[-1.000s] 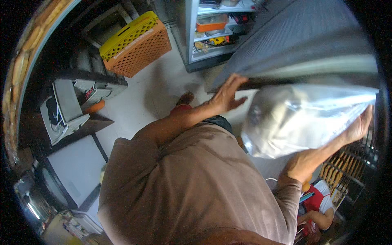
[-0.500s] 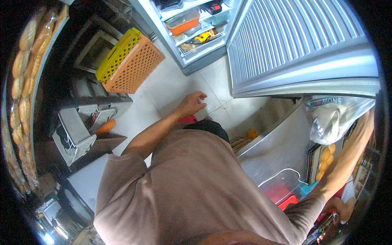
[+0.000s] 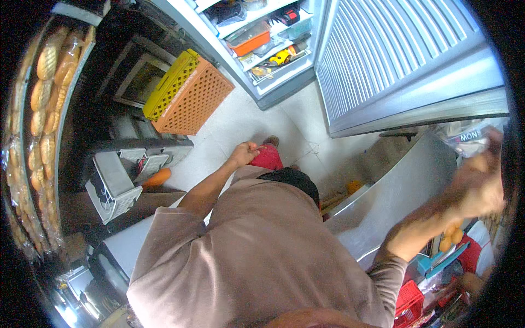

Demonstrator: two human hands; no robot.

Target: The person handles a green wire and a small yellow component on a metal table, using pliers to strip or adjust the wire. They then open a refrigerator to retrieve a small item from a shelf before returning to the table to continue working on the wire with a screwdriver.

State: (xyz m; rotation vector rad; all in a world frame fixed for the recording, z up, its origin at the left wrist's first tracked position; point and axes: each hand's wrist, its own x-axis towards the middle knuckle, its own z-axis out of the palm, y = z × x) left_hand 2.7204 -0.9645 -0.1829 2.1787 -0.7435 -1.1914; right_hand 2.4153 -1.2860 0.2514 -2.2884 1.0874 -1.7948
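In the head view, the right hand (image 3: pixel 481 183) has come lower since a half second ago, and the clear plastic bag (image 3: pixel 462 136) shows smaller; the left hand (image 3: pixel 243 154) has shifted leftward, its fingers now curled in. The right hand is blurred beside the bag, so whether its fingers grasp it cannot be told. The bag is at far right, just below the lower edge of the open refrigerator door (image 3: pixel 394 60). Floor tiles (image 3: pixel 298 123) lie open between two crates, yellow (image 3: pixel 170 85) and orange (image 3: pixel 194 98), and one steel counter (image 3: pixel 402 188). The single bag looks shiny, crumpled, with a dark printed patch.
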